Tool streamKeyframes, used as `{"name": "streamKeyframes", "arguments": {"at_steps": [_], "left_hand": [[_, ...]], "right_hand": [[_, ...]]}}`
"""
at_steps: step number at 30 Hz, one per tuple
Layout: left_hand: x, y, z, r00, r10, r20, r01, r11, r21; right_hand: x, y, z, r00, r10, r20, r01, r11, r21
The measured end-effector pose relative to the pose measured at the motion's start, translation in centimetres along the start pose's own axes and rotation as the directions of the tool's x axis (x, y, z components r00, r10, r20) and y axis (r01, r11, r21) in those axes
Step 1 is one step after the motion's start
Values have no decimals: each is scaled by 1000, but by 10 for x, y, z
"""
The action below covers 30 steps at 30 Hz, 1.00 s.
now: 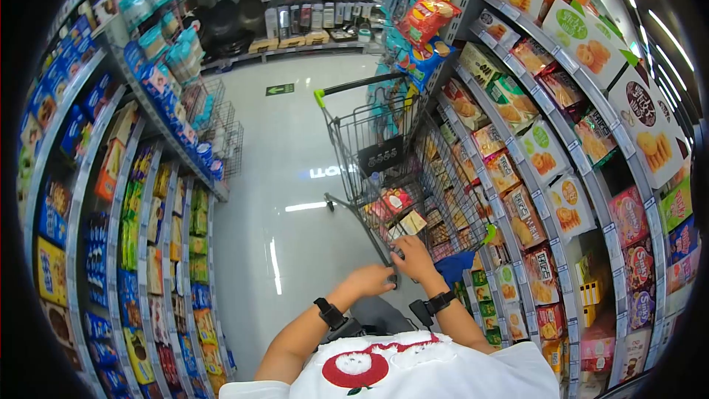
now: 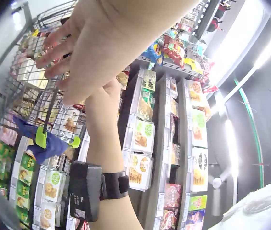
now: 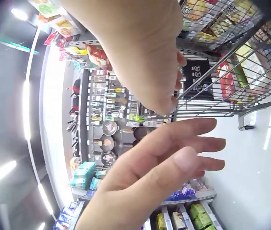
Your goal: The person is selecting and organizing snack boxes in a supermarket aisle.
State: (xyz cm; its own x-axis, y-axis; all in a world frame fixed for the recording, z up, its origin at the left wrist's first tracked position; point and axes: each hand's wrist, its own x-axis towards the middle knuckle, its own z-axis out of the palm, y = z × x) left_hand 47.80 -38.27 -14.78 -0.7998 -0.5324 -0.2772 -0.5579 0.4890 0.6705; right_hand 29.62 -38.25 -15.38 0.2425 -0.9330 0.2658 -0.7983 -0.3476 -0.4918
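Note:
My left hand (image 1: pixel 369 281) is in front of my body, over the near end of a wire shopping cart (image 1: pixel 362 85). In the right wrist view the left hand (image 3: pixel 147 170) has loosely extended fingers with nothing between them. My right hand (image 1: pixel 415 257) is close beside it, its fingers overlapping the cart's near end in the head view. Its fingers show only in part past the palm in the right wrist view, loosely bent. Inside the cart are a red package (image 1: pixel 396 198) and a pale packet (image 1: pixel 412 223). A black placard (image 1: pixel 384 154) hangs on the cart's wire.
Shelves of boxed and bagged biscuits (image 1: pixel 539 273) run close along the cart's right side. Snack shelves (image 1: pixel 133 229) line the left. Pale shiny floor (image 1: pixel 273 177) lies between. Hanging pans (image 1: pixel 247 13) and utensils fill the back wall. A blue cloth (image 1: pixel 455 266) hangs near the cart's corner.

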Motion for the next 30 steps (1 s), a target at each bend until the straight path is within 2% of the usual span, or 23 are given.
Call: {"name": "streamKeyframes", "arguments": {"at_steps": [2, 3, 4, 6, 8, 10, 11, 12, 13, 15, 16, 18, 20, 22, 24, 25, 27, 28, 30], "left_hand": [[26, -24, 2, 995, 71, -68, -72, 997, -20], [40, -36, -6, 988, 117, -99, -121, 992, -28], [55, -47, -16, 978, 165, -129, -170, 985, -31], [86, -66, -41, 948, 181, -261, -209, 974, -82], [125, -85, -57, 921, 185, -343, -248, 957, -149], [166, -117, -69, 916, 170, -363, -262, 939, -221], [173, -105, -94, 952, 57, -300, -140, 955, -260], [184, -113, -103, 967, 12, -254, -87, 955, -284], [198, -127, -106, 977, -35, -212, -33, 951, -309], [240, -167, -104, 979, -101, -178, 28, 927, -374], [254, -177, -104, 962, -193, -191, 96, 900, -426], [277, -186, -109, 951, -270, -152, 224, 938, -264], [304, -215, -86, 966, -82, -246, 67, 996, -66], [323, -223, -78, 992, -88, -90, 88, 996, -3], [340, -220, -76, 981, -153, 118, 151, 988, 23], [355, -234, -63, 955, -173, 240, 184, 983, -26], [364, -226, -62, 869, -286, 404, 298, 954, 35], [372, -221, -61, 813, -338, 473, 346, 935, 75], [382, -254, -27, 822, -257, 507, 360, 926, -114]], "right_hand": [[13, 21, 9, 993, 112, -30, -109, 991, 76], [18, 37, 15, 974, 223, -43, -209, 953, 217], [24, 55, 24, 927, 372, -41, -343, 888, 307], [33, 101, 49, 777, 630, -4, -549, 680, 485], [36, 167, 93, 713, 695, -90, -569, 650, 504], [45, 218, 123, 621, 783, -23, -743, 598, 300], [47, 240, 133, 578, 811, 94, -779, 514, 359], [44, 253, 147, 527, 820, 223, -815, 413, 407], [49, 255, 152, 450, 857, 251, -867, 352, 353], [69, 248, 146, 495, 830, 259, -841, 382, 382], [78, 244, 143, 510, 820, 259, -832, 396, 388], [87, 248, 157, 573, 802, 170, -797, 498, 342], [102, 243, 140, 459, 824, 331, -879, 367, 304], [98, 253, 152, 388, 854, 346, -897, 264, 353], [80, 266, 184, 253, 882, 398, -880, 39, 474], [82, 249, 164, 207, 879, 429, -820, -83, 566], [81, 221, 140, 204, 822, 532, -672, -278, 686], [79, 218, 137, 202, 803, 560, -635, -329, 700], [76, 212, 134, 181, 774, 607, -612, -394, 685]]}}
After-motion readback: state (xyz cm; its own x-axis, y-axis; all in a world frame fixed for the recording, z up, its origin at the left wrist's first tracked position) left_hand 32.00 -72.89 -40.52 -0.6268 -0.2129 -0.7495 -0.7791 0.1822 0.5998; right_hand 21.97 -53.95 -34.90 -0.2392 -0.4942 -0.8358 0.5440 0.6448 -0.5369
